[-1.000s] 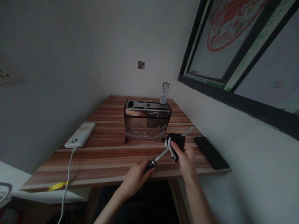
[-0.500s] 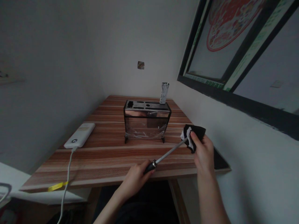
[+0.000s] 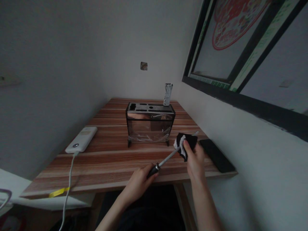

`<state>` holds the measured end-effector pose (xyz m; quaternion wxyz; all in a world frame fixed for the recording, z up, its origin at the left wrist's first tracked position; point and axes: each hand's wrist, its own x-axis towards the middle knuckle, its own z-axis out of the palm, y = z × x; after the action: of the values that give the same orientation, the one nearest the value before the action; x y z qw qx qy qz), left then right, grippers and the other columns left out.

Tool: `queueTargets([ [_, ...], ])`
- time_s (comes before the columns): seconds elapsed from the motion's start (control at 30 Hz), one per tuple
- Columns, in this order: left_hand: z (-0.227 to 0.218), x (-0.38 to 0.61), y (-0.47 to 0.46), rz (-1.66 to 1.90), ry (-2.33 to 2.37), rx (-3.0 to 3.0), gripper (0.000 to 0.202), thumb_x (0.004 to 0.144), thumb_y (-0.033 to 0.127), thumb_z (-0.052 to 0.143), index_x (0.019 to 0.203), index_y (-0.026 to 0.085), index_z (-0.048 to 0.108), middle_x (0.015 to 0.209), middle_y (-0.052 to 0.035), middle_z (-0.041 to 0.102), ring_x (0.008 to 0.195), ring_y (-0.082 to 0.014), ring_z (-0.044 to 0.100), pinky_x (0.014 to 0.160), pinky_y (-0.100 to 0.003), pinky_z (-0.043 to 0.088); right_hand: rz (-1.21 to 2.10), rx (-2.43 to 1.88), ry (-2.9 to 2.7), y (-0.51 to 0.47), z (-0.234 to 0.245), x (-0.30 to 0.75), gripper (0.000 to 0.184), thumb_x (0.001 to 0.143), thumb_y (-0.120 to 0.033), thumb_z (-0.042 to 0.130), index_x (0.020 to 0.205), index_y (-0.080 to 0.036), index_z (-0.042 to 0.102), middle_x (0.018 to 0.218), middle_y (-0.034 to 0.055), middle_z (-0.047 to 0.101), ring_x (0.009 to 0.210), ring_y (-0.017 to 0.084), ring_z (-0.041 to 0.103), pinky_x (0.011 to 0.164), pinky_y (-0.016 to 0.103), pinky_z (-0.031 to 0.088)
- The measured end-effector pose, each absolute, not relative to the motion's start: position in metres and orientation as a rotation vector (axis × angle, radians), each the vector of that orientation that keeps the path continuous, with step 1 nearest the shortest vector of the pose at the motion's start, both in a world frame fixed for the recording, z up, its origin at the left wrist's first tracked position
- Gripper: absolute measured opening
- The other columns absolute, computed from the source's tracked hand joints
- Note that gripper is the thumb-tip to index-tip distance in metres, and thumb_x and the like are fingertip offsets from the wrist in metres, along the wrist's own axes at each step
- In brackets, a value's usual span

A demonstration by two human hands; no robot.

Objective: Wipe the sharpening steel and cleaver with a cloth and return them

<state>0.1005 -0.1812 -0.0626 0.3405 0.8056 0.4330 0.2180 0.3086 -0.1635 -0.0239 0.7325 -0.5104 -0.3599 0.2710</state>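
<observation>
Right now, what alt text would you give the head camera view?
A person's left hand grips the black handle of a thin metal rod while the right hand holds a black-and-white cloth around it, above a striped wooden table.

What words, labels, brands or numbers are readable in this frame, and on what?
None can be read.
Framed poster: print in the green border is too blurred.
Power bank: display too small to read.
Steel rod and black cloth: no marking visible.
</observation>
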Motion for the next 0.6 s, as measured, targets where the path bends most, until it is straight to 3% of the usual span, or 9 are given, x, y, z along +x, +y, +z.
queueTargets([
  [0.13,-0.067,0.101,-0.18,0.604,1.132,2.079,0.018,0.09,0.035,0.043,0.088,0.021,0.053,0.073,0.0001,0.062,0.068,-0.0162,0.059,0.061,-0.022,0.037,0.752,-1.178,-0.9,-0.172,-0.042,0.286,0.034,0.069,-0.043,0.07,0.088,-0.015,0.067,0.076,0.0048,0.069,0.061,0.016,0.061,0.05,0.024,0.048],
  [0.27,-0.072,0.101,-0.179,0.635,1.13,2.053,0.019,0.089,0.034,0.043,0.093,0.02,0.055,0.077,-0.0015,0.065,0.071,-0.0174,0.06,0.063,-0.023,0.039,0.837,-1.176,-0.989,-0.181,-0.054,0.264,0.034,0.07,-0.039,0.071,0.094,-0.016,0.065,0.083,0.0067,0.07,0.075,0.021,0.065,0.067,0.032,0.053],
  [0.4,-0.072,0.101,-0.178,0.663,1.12,2.022,0.019,0.088,0.033,0.045,0.098,0.02,0.055,0.082,-0.0034,0.066,0.08,-0.0203,0.062,0.071,-0.025,0.043,0.904,-1.184,-1.047,-0.189,-0.058,0.246,0.041,0.069,-0.036,0.072,0.103,-0.017,0.062,0.097,0.0089,0.07,0.091,0.025,0.064,0.084,0.04,0.05],
  [0.6,-0.072,0.1,-0.179,0.665,1.11,2.007,0.023,0.088,0.032,0.045,0.104,0.019,0.055,0.089,-0.0058,0.068,0.084,-0.0211,0.063,0.075,-0.026,0.045,0.894,-1.218,-1.057,-0.19,-0.055,0.244,0.038,0.067,-0.035,0.072,0.099,-0.018,0.062,0.094,0.0084,0.07,0.087,0.024,0.066,0.081,0.038,0.051],
])
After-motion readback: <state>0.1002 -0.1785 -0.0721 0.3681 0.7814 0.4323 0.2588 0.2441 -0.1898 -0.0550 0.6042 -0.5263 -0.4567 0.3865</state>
